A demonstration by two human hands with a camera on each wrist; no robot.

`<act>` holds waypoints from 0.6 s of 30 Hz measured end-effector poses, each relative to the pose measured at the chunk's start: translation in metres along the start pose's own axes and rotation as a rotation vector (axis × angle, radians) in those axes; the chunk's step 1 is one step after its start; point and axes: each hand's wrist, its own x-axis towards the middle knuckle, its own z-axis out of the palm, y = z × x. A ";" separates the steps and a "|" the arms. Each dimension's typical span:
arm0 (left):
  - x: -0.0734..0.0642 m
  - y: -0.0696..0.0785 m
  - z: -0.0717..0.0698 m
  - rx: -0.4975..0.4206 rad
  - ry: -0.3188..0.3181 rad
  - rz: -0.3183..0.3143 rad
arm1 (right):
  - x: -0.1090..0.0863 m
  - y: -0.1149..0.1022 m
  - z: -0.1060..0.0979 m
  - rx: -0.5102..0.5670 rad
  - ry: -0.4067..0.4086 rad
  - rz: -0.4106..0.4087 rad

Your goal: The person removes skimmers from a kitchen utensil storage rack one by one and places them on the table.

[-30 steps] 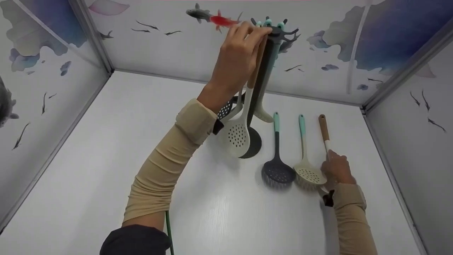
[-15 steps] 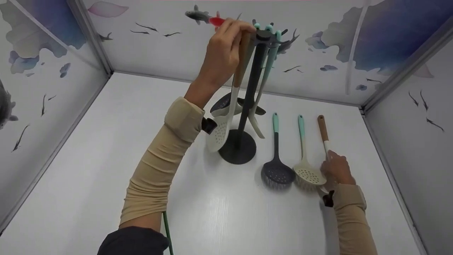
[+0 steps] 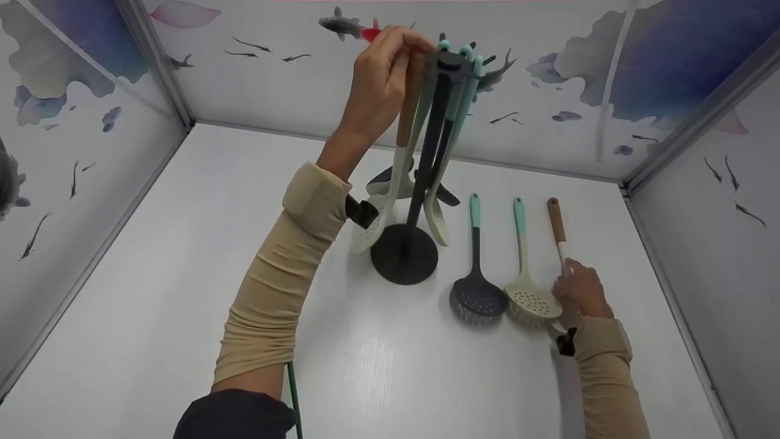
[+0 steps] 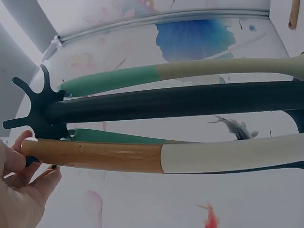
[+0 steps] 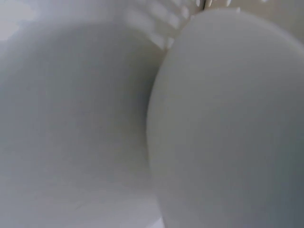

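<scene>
My left hand (image 3: 378,79) is at the top of a black utensil stand (image 3: 405,262). In the left wrist view its fingers pinch the brown handle end of a white slotted skimmer (image 4: 209,154) by one of the stand's hooks. Other utensils with mint handles hang around the pole (image 4: 190,102). At the right, my right hand (image 3: 582,289) grips the neck of a brown-handled utensil (image 3: 556,221) lying on the table; the hand hides most of its lower part. A smooth, pale rounded surface (image 5: 228,118) fills much of the right wrist view.
Between the stand and my right hand lie a dark slotted skimmer (image 3: 479,297) and a cream slotted skimmer (image 3: 534,301), both mint-handled. Painted panels (image 3: 262,91) with metal edges wall in the white table (image 3: 378,378) at the back and sides.
The stand has shifted left and its base now shows fully on the table. My left hand moved left with its top, and the hanging utensils swung. My right hand stayed in place.
</scene>
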 end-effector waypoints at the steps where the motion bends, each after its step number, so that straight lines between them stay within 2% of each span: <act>1: 0.000 0.000 0.000 -0.019 0.001 -0.019 | 0.001 0.000 0.000 -0.002 0.002 0.006; 6: 0.001 0.000 -0.001 -0.063 0.009 -0.077 | 0.001 0.000 -0.001 -0.015 -0.013 0.002; 12: -0.001 -0.003 -0.001 -0.005 -0.015 -0.018 | -0.002 -0.002 -0.003 -0.061 -0.012 -0.025; 18: -0.002 0.000 -0.003 0.074 -0.033 -0.016 | -0.001 -0.011 -0.006 -0.013 -0.036 0.038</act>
